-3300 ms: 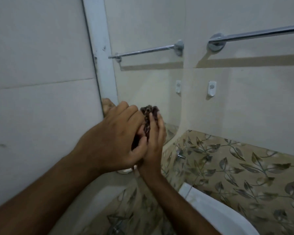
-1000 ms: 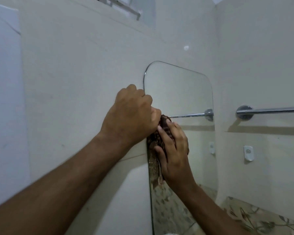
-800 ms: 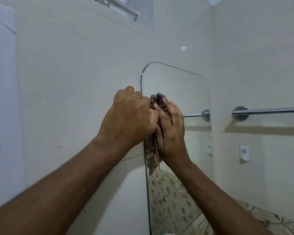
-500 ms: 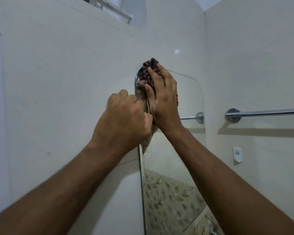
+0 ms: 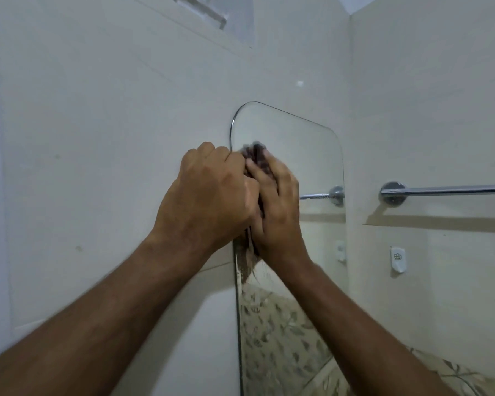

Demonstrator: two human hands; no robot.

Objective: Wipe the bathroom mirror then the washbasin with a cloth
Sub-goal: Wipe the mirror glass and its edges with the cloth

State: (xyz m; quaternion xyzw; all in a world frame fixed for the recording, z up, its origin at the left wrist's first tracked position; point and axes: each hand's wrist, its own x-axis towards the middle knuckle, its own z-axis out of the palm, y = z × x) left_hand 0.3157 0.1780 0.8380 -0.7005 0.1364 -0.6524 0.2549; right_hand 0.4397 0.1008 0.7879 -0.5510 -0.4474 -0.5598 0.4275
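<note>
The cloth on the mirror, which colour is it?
Dark brown with a lighter pattern, blurred; the cloth shows only in the head view.

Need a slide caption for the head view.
Right hand presses a dark cloth against the mirror; left hand curled at its edge.

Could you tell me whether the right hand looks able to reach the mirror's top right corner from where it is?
Probably yes: the right hand presses the cloth on the mirror, with only bare glass between.
</note>
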